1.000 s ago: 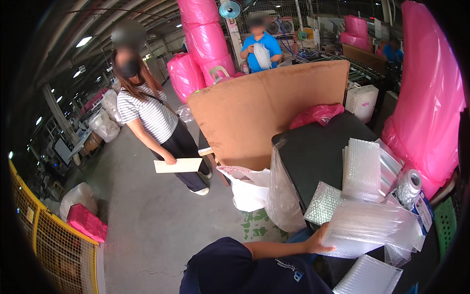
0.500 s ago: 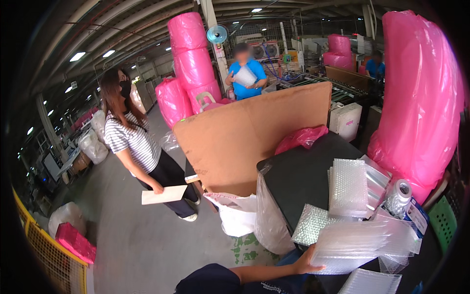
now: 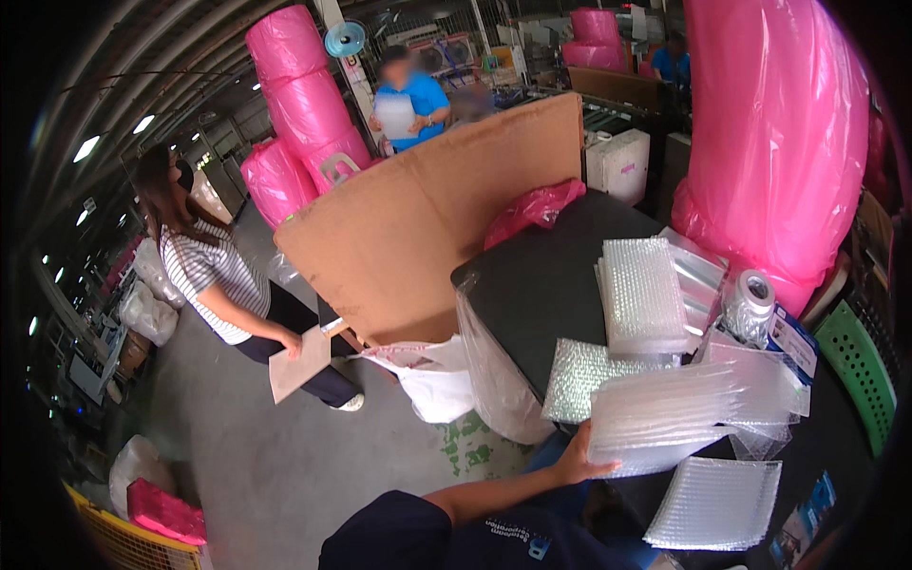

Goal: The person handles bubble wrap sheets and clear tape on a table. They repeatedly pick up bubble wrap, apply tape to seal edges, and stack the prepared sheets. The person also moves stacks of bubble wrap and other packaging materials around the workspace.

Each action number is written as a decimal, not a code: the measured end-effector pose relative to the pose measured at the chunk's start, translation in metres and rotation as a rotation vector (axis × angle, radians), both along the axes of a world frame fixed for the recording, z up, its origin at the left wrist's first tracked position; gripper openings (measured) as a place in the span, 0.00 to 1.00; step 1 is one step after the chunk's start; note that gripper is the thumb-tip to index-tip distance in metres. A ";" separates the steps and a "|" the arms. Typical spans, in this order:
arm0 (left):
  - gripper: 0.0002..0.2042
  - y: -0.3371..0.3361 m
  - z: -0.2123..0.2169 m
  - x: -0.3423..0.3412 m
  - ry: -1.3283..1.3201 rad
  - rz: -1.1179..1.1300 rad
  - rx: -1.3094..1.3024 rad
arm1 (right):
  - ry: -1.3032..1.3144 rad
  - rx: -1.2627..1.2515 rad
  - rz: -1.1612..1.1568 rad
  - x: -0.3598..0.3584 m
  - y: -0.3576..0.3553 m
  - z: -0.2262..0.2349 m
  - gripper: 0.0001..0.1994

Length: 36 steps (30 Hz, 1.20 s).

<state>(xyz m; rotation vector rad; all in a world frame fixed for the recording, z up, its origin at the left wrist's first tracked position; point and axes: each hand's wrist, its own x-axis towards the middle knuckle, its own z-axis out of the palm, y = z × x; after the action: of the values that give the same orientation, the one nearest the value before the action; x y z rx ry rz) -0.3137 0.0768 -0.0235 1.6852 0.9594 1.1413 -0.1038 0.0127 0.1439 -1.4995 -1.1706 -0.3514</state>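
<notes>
My left hand (image 3: 576, 460) is closed around the left edge of a thick stack of clear bubble wrap bags (image 3: 660, 418), thumb and fingers on opposite sides. My right hand does not show. Next to the held stack lies a silvery bubble wrap sheet (image 3: 591, 380) on the black table (image 3: 532, 275). Behind it sits another pile of bubble wrap bags (image 3: 641, 294). A further stack of bubble bags (image 3: 717, 503) rests nearest me, at the lower right. Loose clear bags (image 3: 760, 394) lie beside the held stack.
A clear film roll (image 3: 753, 296) stands among the bags, near a green perforated panel (image 3: 860, 375). Tall pink-wrapped rolls (image 3: 774, 142) rise behind. A brown board (image 3: 418, 228) borders the table. One person (image 3: 214, 271) holds a flat sheet; another (image 3: 413, 100) holds clear packaging.
My view has swung right and down, so the scene sits further left and higher. My left hand still grips the stack. The standing person's flat sheet has tilted.
</notes>
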 end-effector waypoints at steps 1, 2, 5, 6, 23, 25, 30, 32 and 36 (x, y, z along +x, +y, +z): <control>0.42 0.002 0.004 -0.001 0.003 0.005 0.017 | -0.005 0.010 0.002 0.002 0.001 0.001 0.25; 0.42 0.001 0.006 0.000 0.006 0.003 0.026 | -0.010 0.018 -0.007 0.004 -0.002 0.002 0.25; 0.41 -0.002 0.027 0.002 -0.036 0.036 0.052 | -0.026 0.076 -0.059 0.019 -0.013 0.007 0.25; 0.40 -0.003 0.026 0.004 -0.078 0.033 0.024 | -0.041 0.094 -0.088 0.025 -0.020 0.011 0.26; 0.30 0.012 0.036 -0.035 -0.011 0.011 -0.189 | -0.104 0.159 0.128 -0.013 -0.027 0.135 0.28; 0.30 0.016 0.034 -0.037 -0.319 -0.084 -0.274 | -0.180 -0.085 0.440 -0.029 0.001 0.105 0.31; 0.34 0.028 0.073 -0.044 -0.976 -0.261 -0.536 | -0.407 -0.389 0.531 -0.074 0.008 0.087 0.33; 0.34 0.037 0.073 -0.055 -0.967 -0.288 -0.481 | -0.546 -0.379 0.477 -0.081 0.006 0.092 0.32; 0.35 0.061 0.059 -0.080 -0.959 -0.342 -0.372 | -0.652 -0.365 0.458 -0.094 0.004 0.101 0.30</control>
<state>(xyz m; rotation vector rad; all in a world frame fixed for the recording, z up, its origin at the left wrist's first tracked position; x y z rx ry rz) -0.3936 0.1376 0.0356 0.7817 0.2280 1.2337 -0.1979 0.0164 0.2453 -1.3977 -2.1440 -0.3301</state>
